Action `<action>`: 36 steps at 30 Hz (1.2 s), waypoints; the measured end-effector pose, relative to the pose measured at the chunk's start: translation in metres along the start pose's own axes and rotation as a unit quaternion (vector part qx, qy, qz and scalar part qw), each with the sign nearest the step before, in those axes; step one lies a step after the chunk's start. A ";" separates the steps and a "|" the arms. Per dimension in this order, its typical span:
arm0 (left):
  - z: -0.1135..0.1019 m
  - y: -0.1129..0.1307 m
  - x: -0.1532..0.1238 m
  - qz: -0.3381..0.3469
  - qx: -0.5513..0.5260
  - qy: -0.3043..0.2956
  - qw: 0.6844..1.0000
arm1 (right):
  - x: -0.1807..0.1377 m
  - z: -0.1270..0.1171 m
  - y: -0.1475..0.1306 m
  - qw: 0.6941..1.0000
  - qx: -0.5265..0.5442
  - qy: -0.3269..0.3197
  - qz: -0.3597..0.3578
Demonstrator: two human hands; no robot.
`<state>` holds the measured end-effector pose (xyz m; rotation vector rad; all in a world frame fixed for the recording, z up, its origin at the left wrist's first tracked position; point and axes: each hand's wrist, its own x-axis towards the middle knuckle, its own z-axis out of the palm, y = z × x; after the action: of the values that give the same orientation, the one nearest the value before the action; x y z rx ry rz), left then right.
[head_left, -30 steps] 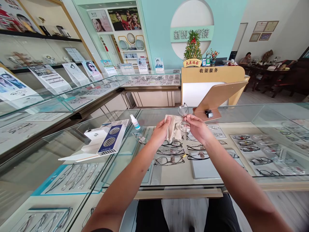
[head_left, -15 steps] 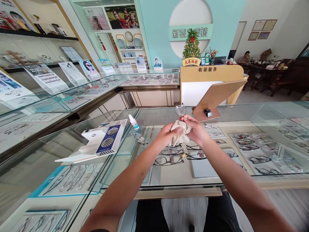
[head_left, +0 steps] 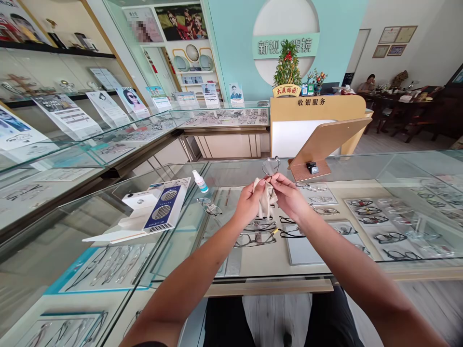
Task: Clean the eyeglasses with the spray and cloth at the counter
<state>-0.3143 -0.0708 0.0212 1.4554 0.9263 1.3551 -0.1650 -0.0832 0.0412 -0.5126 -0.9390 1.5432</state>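
Observation:
A pale beige cloth (head_left: 266, 201) is bunched in my left hand (head_left: 249, 202), whose fingers are closed with the thumb on top. My right hand (head_left: 288, 193) pinches a pair of thin-rimmed glasses (head_left: 271, 166); one round lens stands up above the fingers. The cloth covers the rest of the frame, between the two hands. Both hands touch each other above the glass counter (head_left: 231, 180). To the left, a second pair of glasses (head_left: 210, 206) lies on the glass beside a small white spray bottle (head_left: 200, 181).
An opened white and blue box (head_left: 162, 207) lies left on the counter. A wooden tabletop mirror (head_left: 325, 144) stands at the right, with a small black object (head_left: 312, 167) on its base. Rows of frames (head_left: 369, 212) lie under the glass. A person (head_left: 368, 85) sits far back right.
My left hand has shifted slightly and turned, drawing the cloth more upright. The raised lens has tilted and dropped a little. The right hand keeps hold of the glasses.

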 end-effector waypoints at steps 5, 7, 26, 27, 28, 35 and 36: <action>-0.008 -0.005 0.007 -0.014 0.001 0.007 1.000 | 0.004 -0.009 -0.009 1.000 -0.016 0.005 -0.025; -0.013 -0.006 0.011 -0.016 -0.002 0.032 0.999 | 0.006 -0.014 -0.017 0.999 -0.021 0.009 -0.042; -0.027 0.014 0.006 0.310 0.280 0.086 0.905 | -0.007 -0.023 -0.052 0.942 -0.307 -0.131 -0.022; -0.027 0.013 0.006 0.320 0.281 0.088 0.901 | -0.008 -0.022 -0.054 0.938 -0.317 -0.137 -0.026; -0.027 0.013 0.006 0.330 0.284 0.090 0.896 | -0.009 -0.021 -0.057 0.935 -0.324 -0.141 -0.032; -0.024 0.047 0.014 0.455 0.330 0.123 0.818 | -0.009 0.009 -0.097 0.904 -0.384 -0.173 -0.071; -0.023 0.058 0.017 0.470 0.330 0.128 0.809 | -0.009 0.015 -0.108 0.893 -0.404 -0.173 -0.093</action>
<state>-0.3386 -0.0693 0.0808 2.5223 0.9151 2.0972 -0.1097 -0.0987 0.1342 -0.7058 -1.8747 1.0284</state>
